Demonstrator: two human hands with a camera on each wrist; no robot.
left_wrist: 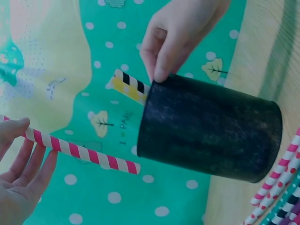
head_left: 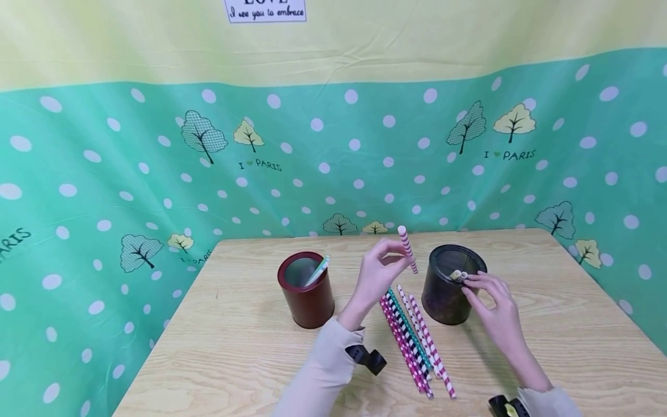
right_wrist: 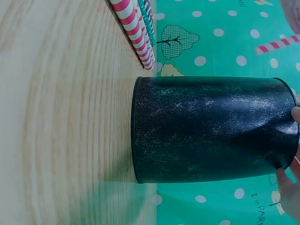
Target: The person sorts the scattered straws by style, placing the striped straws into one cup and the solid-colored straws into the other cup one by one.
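My left hand [head_left: 379, 272] pinches a pink-and-white striped paper straw [left_wrist: 93, 155] between thumb and fingers, in the air to the left of a black can [head_left: 447, 301]. The straw stands tilted in the head view, its lower end apart from the can. With thumb and fingertips, my right hand [head_left: 497, 313] grips the rim of this can, which stands upright on the table. A yellow-patterned straw [left_wrist: 125, 91] and a black-and-white striped straw [left_wrist: 133, 83] stick out of its mouth. The can's inside is mostly hidden.
A dark red can [head_left: 311, 307] stands at the left with light green-and-white straws [head_left: 319, 271] in it. Several patterned straws [head_left: 409, 336] lie side by side between the cans on the wooden table [head_left: 224, 347]. A green dotted curtain [head_left: 292, 191] hangs behind.
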